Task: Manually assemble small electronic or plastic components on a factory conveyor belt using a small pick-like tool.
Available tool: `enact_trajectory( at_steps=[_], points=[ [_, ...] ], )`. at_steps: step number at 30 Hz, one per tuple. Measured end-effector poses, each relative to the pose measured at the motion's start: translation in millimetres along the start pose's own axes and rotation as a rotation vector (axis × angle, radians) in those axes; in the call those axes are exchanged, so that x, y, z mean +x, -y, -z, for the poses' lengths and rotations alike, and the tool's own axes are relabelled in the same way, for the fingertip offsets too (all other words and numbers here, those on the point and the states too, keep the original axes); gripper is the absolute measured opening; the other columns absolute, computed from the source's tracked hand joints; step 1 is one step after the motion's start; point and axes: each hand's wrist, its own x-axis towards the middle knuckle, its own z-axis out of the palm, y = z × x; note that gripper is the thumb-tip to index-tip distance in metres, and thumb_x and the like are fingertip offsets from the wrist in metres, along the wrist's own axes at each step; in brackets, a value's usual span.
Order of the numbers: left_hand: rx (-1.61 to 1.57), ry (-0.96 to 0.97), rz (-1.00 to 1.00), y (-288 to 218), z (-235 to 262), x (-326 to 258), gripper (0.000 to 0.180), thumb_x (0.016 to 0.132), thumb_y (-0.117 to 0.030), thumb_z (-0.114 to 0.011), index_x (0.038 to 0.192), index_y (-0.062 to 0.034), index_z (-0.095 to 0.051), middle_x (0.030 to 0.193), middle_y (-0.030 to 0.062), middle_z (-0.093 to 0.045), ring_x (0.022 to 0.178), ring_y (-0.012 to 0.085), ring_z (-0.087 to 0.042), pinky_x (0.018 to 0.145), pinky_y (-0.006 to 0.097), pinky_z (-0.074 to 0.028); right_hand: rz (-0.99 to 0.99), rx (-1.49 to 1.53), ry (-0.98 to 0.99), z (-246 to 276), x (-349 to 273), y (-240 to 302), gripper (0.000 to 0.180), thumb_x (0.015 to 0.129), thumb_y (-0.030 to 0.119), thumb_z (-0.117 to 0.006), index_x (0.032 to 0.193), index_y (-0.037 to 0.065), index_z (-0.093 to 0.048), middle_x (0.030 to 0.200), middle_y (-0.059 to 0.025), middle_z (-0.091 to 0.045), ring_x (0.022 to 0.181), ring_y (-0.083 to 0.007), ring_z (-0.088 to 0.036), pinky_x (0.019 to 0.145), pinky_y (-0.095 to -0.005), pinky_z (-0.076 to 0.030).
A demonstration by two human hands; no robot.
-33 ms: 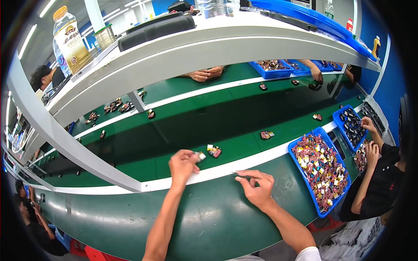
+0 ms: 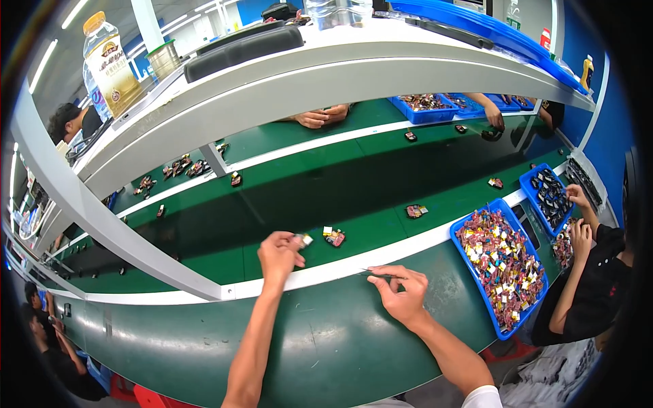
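Note:
My left hand [image 2: 277, 257] is over the white rail at the near edge of the green conveyor belt, its fingers closed on a small electronic part [image 2: 304, 240] with a pale, whitish face. The part is blurred, and the fingers hide some of it. Just to its right on the belt lies a similar small part [image 2: 334, 236], dark with reddish and yellow-white pieces. Above the near green bench, my right hand [image 2: 403, 292] pinches thin dark tweezers [image 2: 378, 275], whose tip points left toward the rail. Nothing shows between the tweezer tips.
A blue tray [image 2: 464, 280] heaped with small parts stands right of my right hand. Beyond it is another blue tray [image 2: 525, 182] of black pieces, where a person works. More parts [image 2: 417, 211] are spread along the belt. A white shelf [image 2: 381, 58] crosses overhead; its post [image 2: 129, 238] stands at left.
My left hand has shifted slightly left, carrying the small electronic part with it. My right hand and the tweezers stay where they were.

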Motion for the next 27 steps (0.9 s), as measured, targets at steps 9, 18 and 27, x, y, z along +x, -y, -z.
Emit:
enact_trajectory(
  at_steps=[9, 18, 27],
  points=[
    [0.738, -0.480, -0.421, 9, 7, 1, 0.026, 0.092, -0.023, -0.067, 0.106, -0.0016, -0.063, 0.104, 0.0191, -0.057, 0.081, 0.0427, -0.066, 0.071, 0.052, -0.051, 0.023, -0.049, -0.006, 5, 0, -4, 0.014, 0.074, 0.002, -0.082, 0.085, 0.006, -0.074, 0.081, -0.0006, -0.076, 0.039, -0.0088, -0.039, 0.043, -0.0251, -0.035],
    [0.522, 0.083, -0.018, -2, -43, -11, 0.025, 0.086, -0.023, -0.071, 0.080, 0.0009, -0.074, 0.066, 0.0158, -0.069, 0.065, 0.0335, -0.068, 0.066, 0.041, -0.052, 0.045, -0.069, 0.022, 2, -3, -9, 0.017, 0.073, 0.003, -0.083, 0.087, 0.008, -0.075, 0.073, -0.0013, -0.073, 0.038, -0.0102, -0.040, 0.044, -0.0262, -0.035],
    [0.592, -0.082, -0.060, 6, -51, 1, 0.024, 0.087, -0.023, -0.071, 0.082, -0.0002, -0.070, 0.076, 0.0161, -0.072, 0.074, 0.0342, -0.070, 0.072, 0.044, -0.054, 0.033, -0.088, 0.056, 1, -3, -10, 0.019, 0.073, 0.006, -0.084, 0.089, 0.011, -0.075, 0.049, -0.0006, -0.052, 0.037, -0.0123, -0.039, 0.043, -0.0275, -0.033]
  ],
)
